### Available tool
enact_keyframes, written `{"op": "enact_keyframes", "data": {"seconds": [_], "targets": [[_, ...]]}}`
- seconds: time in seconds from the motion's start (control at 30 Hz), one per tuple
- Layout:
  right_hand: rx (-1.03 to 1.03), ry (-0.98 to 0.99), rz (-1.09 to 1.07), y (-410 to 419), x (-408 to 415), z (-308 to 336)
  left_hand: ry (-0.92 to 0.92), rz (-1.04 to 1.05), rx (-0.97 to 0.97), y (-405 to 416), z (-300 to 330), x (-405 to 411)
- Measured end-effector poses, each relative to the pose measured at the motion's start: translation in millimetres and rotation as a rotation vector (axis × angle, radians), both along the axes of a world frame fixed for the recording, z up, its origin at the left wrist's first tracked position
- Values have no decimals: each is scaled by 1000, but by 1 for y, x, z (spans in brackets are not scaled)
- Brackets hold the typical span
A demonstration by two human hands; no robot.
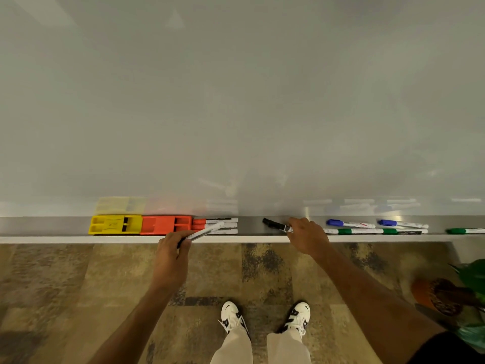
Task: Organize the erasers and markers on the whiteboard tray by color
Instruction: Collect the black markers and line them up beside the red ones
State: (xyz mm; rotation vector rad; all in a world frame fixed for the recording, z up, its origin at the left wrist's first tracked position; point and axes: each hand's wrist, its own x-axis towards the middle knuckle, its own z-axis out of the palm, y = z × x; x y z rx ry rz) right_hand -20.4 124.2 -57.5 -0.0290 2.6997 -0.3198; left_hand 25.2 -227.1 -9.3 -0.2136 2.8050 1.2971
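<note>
The tray (252,239) runs along the foot of the whiteboard (236,101), across the full width of the view.

Left section of the tray: a yellow eraser (115,224) lies flat, touching an orange eraser (166,224) on its right. Directly right of the orange eraser, three red markers (215,226) lie side by side, caps to the left, against the eraser's end.

Left hand (172,254): the fingers are curled round a marker (206,231), holding it at its dark lower end. The white barrel points up and to the right and crosses over the red markers. Whether it touches them cannot be told.

Right hand (308,236): the fingers pinch a black marker (275,225) by its barrel. The black cap points left, over the bare middle stretch of the tray. The marker is tilted; contact with the tray cannot be told.

Right section of the tray: two blue markers (350,224) lie end to end along the back, caps to the left. Two green markers (359,231) lie end to end along the front, just beside the blue ones. A third green marker (465,230) lies apart, at the right edge of the view.

Below the tray: patterned carpet (78,285), two white shoes (231,315), and a potted plant (446,298) at the lower right.
</note>
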Motion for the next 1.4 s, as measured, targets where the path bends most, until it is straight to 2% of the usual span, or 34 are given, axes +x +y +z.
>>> {"op": "enact_keyframes", "data": {"seconds": [0.27, 0.5, 0.97, 1.4], "targets": [[-96, 3, 91, -27, 0, -1, 22, -33, 13, 15, 3, -2], [-98, 10, 142, -57, -11, -7, -8, -44, -94, 25, 4, -7], [-85, 54, 54, -50, -12, -17, -20, -54, -91, 39, 9, -11], [-51, 96, 86, -55, -4, -24, -33, -26, -92, 50, 5, -15]]}}
